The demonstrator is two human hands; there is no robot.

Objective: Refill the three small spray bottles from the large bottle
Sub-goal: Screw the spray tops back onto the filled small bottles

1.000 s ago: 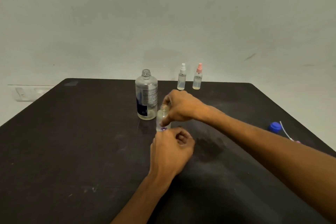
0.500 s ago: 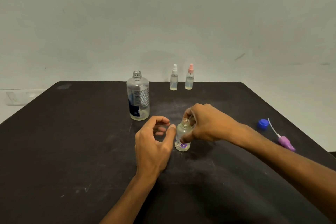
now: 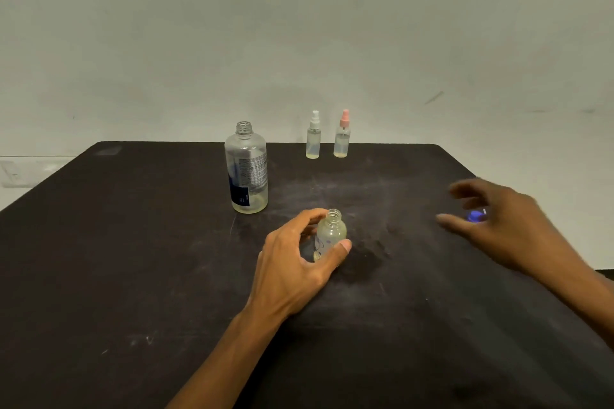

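Observation:
A small clear bottle without its spray top stands upright at the middle of the black table. My left hand wraps around it, thumb and fingers on its sides. My right hand hovers open and blurred at the right, over a blue cap that it partly hides. The large clear bottle, uncapped, with a little liquid at its bottom, stands behind and to the left. Two small spray bottles stand at the table's far edge, one with a white top, one with a pink top.
A pale wall rises behind the table. A wall socket shows at the far left, beyond the table's edge. The table's right edge runs close to my right forearm.
My right hand let go of the small bottle's neck and swung right toward the blue cap. My left hand closed around the small bottle. The purple spray top is now hidden.

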